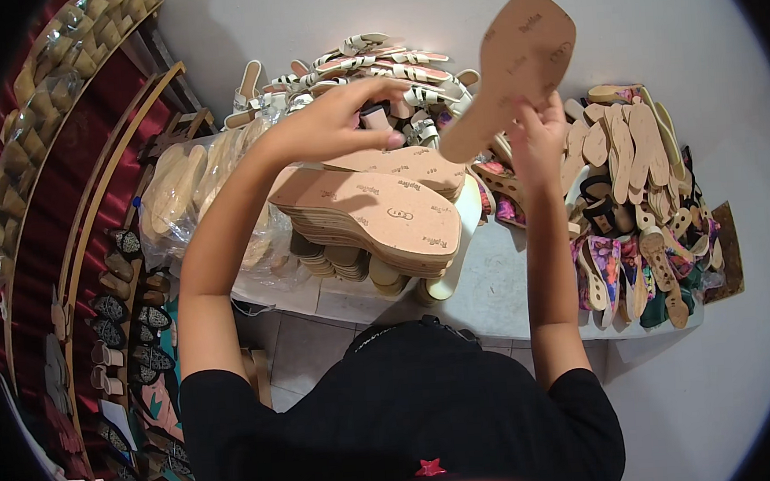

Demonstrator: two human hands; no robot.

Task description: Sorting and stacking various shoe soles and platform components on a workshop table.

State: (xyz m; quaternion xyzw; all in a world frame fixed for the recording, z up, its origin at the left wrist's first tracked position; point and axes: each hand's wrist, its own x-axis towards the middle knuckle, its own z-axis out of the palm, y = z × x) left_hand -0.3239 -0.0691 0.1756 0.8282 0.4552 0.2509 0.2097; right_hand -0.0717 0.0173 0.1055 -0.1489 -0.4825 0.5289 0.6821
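My right hand (539, 139) is raised and pinches a tan sole-shaped insole board (527, 45) by its edge, fingers closed. Dark print marks its upward face. Over the table, my left hand (342, 122) is open with fingers and thumb apart, nothing between them. Just below it lies a thick stack of similar insole boards (374, 208), with a second stack (416, 166) partly hidden behind. White strappy sandals (383, 64) are piled beyond my left hand, against the wall.
Left of the stacks sits a clear plastic bag of wooden-looking soles (192, 186). At right, the white table (493, 278) carries loose tan soles (630, 142) and floral wedge shoes (611, 266). Curved shelves of shoes (130, 318) stand at far left. A pale wall (654, 21) rises behind.
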